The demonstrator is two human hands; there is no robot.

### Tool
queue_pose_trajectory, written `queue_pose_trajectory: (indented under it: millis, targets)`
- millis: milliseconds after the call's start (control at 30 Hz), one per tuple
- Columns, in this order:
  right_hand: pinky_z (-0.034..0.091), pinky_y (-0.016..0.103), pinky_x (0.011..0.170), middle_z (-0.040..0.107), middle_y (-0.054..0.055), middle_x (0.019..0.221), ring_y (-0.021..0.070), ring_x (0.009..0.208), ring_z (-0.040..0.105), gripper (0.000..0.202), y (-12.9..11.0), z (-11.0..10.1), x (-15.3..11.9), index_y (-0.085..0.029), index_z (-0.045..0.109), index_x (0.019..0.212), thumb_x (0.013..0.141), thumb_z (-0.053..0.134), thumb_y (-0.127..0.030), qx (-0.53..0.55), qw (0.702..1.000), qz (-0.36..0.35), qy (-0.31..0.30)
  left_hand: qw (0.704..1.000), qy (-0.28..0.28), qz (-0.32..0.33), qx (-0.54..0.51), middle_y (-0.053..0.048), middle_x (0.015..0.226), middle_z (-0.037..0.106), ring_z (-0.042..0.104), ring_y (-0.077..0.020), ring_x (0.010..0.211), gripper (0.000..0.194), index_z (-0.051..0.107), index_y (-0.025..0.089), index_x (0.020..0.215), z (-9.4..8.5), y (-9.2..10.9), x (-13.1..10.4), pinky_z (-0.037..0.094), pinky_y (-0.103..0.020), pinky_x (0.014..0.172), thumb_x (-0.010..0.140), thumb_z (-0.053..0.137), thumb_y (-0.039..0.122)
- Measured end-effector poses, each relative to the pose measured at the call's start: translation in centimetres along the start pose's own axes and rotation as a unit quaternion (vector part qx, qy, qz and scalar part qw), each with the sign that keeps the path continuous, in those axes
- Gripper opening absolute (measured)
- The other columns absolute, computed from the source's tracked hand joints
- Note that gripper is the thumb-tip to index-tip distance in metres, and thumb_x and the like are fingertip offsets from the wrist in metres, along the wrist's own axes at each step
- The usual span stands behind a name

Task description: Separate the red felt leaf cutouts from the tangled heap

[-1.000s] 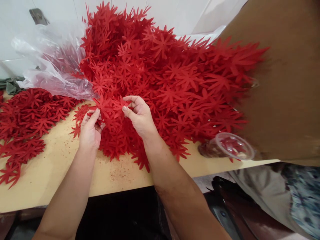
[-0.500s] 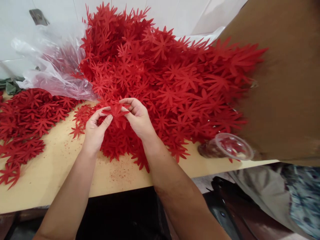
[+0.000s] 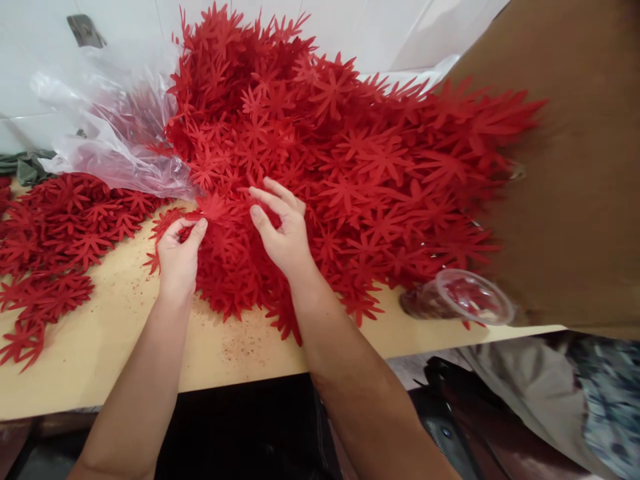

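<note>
Between the thumb and fingers of my left hand [image 3: 181,257] a red fabric leaf [image 3: 216,208] is pinched, its lobes fanned out to the right. My right hand [image 3: 284,230] hovers apart from it, fingers spread and holding nothing that I can see. Both hands are over the front of a large heap of red fabric leaves [image 3: 345,153], each with several narrow lobes. A second, darker pile of red leaves [image 3: 65,227] lies left of my left hand.
A crumpled clear plastic bag [image 3: 115,147] lies at the back left against the tiled wall. A clear plastic cup [image 3: 460,299] with red bits lies tilted near the table edge [image 3: 250,363]. At the right stands a large brown cardboard box [image 3: 575,187]. Patterned fabric [image 3: 613,400] shows below.
My right hand has let go of the leaf and moved right, its fingers opening. My left hand has shifted slightly left, still with the leaf. The whole view has shifted a little.
</note>
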State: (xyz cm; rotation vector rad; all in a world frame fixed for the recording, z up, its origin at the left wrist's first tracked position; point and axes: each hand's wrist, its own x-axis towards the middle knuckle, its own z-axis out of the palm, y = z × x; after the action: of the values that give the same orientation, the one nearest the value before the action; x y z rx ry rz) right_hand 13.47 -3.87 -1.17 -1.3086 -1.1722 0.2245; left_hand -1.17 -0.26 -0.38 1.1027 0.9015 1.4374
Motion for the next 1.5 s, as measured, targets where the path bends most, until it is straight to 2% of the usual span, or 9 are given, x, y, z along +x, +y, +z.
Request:
queue_pose_trajectory:
  millis: [67,133,267,433,700,967,1167,1300,1500]
  targets:
    - [0.027,0.051,0.106,0.048,0.005,0.135,0.025,0.128,0.036,0.033,-0.8,0.2,-0.3,-0.027,0.063,0.102,0.077,0.057,-0.048,-0.05,0.998,-0.034,-0.015,0.999,-0.036,0.012,0.023,0.004,0.067,0.063,0.055,-0.0067,0.063,0.02,0.064,0.018,0.067,0.0,0.0,-0.2,0.045,-0.021,0.068,0.059,0.075,0.031]
    - [0.032,0.048,0.104,0.053,0.006,0.129,0.0226,0.123,0.042,0.034,-1.3,0.7,-0.7,-0.027,0.061,0.104,0.077,0.056,-0.047,-0.012,0.997,-0.037,-0.068,0.997,-0.071,0.022,0.037,0.003,0.071,0.065,0.057,-0.0076,0.068,0.017,0.065,0.018,0.069,0.2,-0.1,-0.5,0.045,-0.022,0.072,0.062,0.074,0.031]
    - [0.049,0.033,0.078,0.065,0.005,0.094,0.0144,0.083,0.059,0.037,-1.1,1.8,-1.3,-0.021,0.055,0.1,0.073,0.061,-0.046,0.169,0.975,0.054,-0.136,0.995,-0.08,0.027,0.046,0.004,0.067,0.062,0.055,-0.0062,0.064,0.018,0.063,0.018,0.069,0.5,-0.4,-0.9,0.044,-0.02,0.067,0.063,0.073,0.032]
    - [0.047,0.027,0.069,0.059,-0.002,0.075,0.0099,0.069,0.055,0.031,-0.7,1.9,-1.0,-0.021,0.051,0.078,0.064,0.07,-0.041,0.247,0.957,0.116,-0.101,0.996,-0.064,0.024,0.059,0.004,0.066,0.061,0.052,-0.0045,0.061,0.017,0.064,0.017,0.071,0.7,-0.6,-0.9,0.043,-0.018,0.065,0.069,0.068,0.033]
    - [0.044,0.024,0.06,0.051,-0.005,0.068,0.0075,0.06,0.048,0.037,-0.8,1.6,-0.6,-0.022,0.044,0.075,0.063,0.07,-0.047,0.281,0.95,0.115,-0.075,0.996,-0.055,0.057,0.047,0.002,0.074,0.066,0.057,-0.0056,0.071,0.012,0.068,0.019,0.076,0.5,-0.3,-1.0,0.045,-0.019,0.074,0.071,0.067,0.03]
    - [0.042,0.024,0.059,0.051,-0.004,0.065,0.0072,0.061,0.048,0.035,-1.4,1.6,-0.8,-0.02,0.047,0.068,0.067,0.066,-0.048,0.233,0.962,0.111,-0.092,0.99,-0.125,0.023,0.052,0.001,0.08,0.067,0.057,-0.007,0.072,0.029,0.069,0.022,0.086,0.7,-0.2,-1.5,0.046,-0.02,0.072,0.062,0.073,0.039]
    - [0.042,0.024,0.061,0.053,-0.004,0.066,0.0064,0.06,0.048,0.03,-1.4,1.6,-0.9,-0.018,0.051,0.07,0.066,0.069,-0.042,0.209,0.964,0.102,-0.131,0.996,-0.091,0.009,0.022,0.004,0.071,0.064,0.056,-0.0042,0.066,0.021,0.065,0.018,0.072,0.8,-0.2,-1.3,0.044,-0.017,0.067,0.059,0.076,0.031]
    - [0.044,0.023,0.064,0.054,-0.004,0.071,0.0058,0.062,0.049,0.032,-1.4,1.5,-1.1,-0.019,0.053,0.077,0.064,0.071,-0.041,0.252,0.944,0.126,-0.173,0.998,-0.027,-0.039,-0.032,0.007,0.06,0.057,0.05,-0.0025,0.056,0.019,0.061,0.016,0.065,0.9,-0.3,-1.1,0.041,-0.016,0.059,0.059,0.075,0.028]
    - [0.046,0.023,0.075,0.06,-0.002,0.082,0.0066,0.072,0.054,0.029,-1.0,1.2,-0.8,-0.021,0.06,0.083,0.063,0.073,-0.037,0.348,0.912,0.141,-0.164,0.991,-0.009,-0.072,-0.109,0.006,0.06,0.059,0.052,-0.0039,0.056,0.026,0.058,0.016,0.063,0.8,0.0,-0.7,0.044,-0.019,0.062,0.055,0.078,0.031]
